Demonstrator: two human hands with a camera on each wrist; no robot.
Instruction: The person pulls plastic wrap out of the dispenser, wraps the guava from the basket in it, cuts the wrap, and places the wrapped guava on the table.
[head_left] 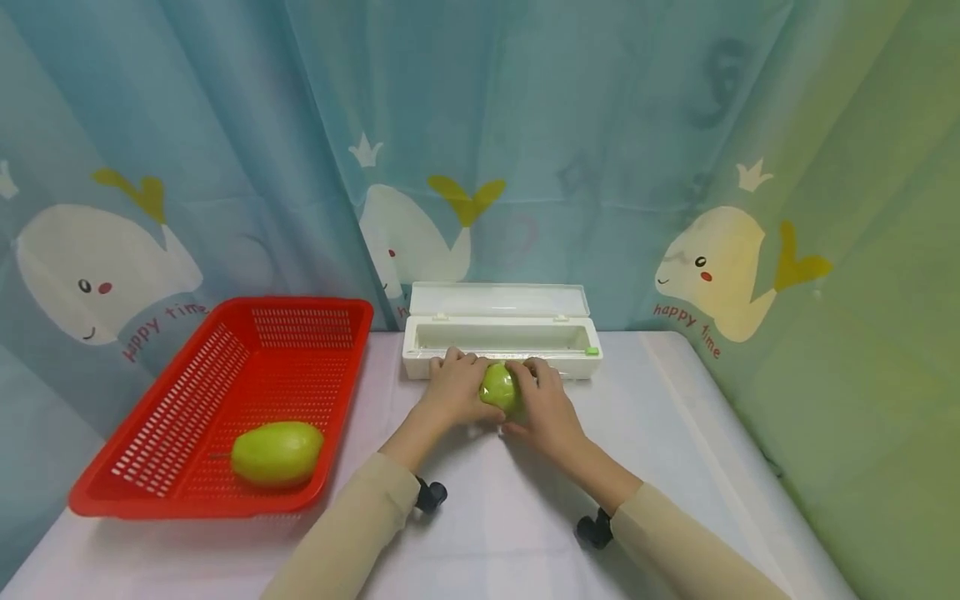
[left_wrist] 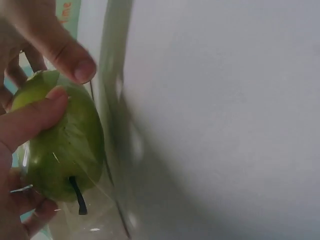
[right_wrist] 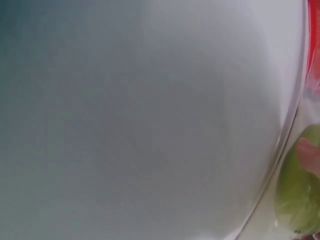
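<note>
A green pear (head_left: 498,389) with clear plastic film over it is between the two hands, in front of the white box. My left hand (head_left: 456,392) holds it from the left; in the left wrist view its thumb presses on the film-covered pear (left_wrist: 75,135), whose dark stem points down. My right hand (head_left: 550,410) grips the pear from the right, fingers curved over the far side. In the right wrist view only part of the pear (right_wrist: 297,190) and a fingertip show at the right edge. Glossy film (left_wrist: 95,220) extends past the stem end.
Behind the hands stands a long white film dispenser box (head_left: 502,368), its lid (head_left: 498,300) raised, with a green slider (head_left: 592,351) at its right. On the left, a red plastic basket (head_left: 348,392) contains a larger yellow-green fruit (head_left: 277,454). Patterned curtains (head_left: 525,125) hang behind the white table (head_left: 645,433).
</note>
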